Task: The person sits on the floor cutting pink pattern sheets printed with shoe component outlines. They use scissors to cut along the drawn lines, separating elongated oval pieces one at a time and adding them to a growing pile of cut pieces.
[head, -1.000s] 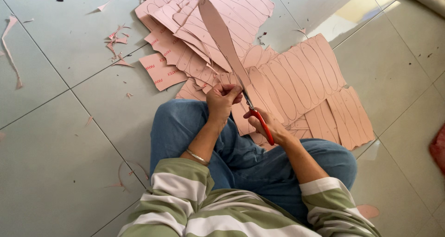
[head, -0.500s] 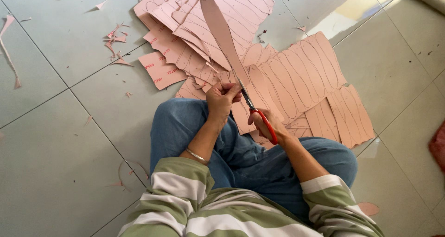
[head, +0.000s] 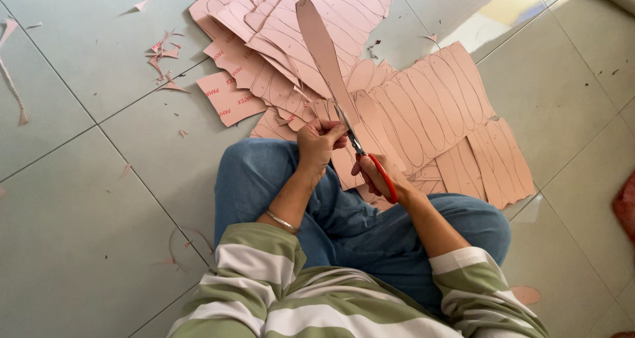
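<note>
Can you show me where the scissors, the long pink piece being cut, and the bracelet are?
scissors (head: 382, 174), head view, on the red handle in the right hand.
long pink piece (head: 320, 43), head view, middle of the strip above the left hand.
bracelet (head: 282, 221), head view, on the left wrist.

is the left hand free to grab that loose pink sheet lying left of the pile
Probably not as things stand: the left hand is closed around the long pink strip that the scissors cut. The floor up to the loose sheet looks open.
</note>
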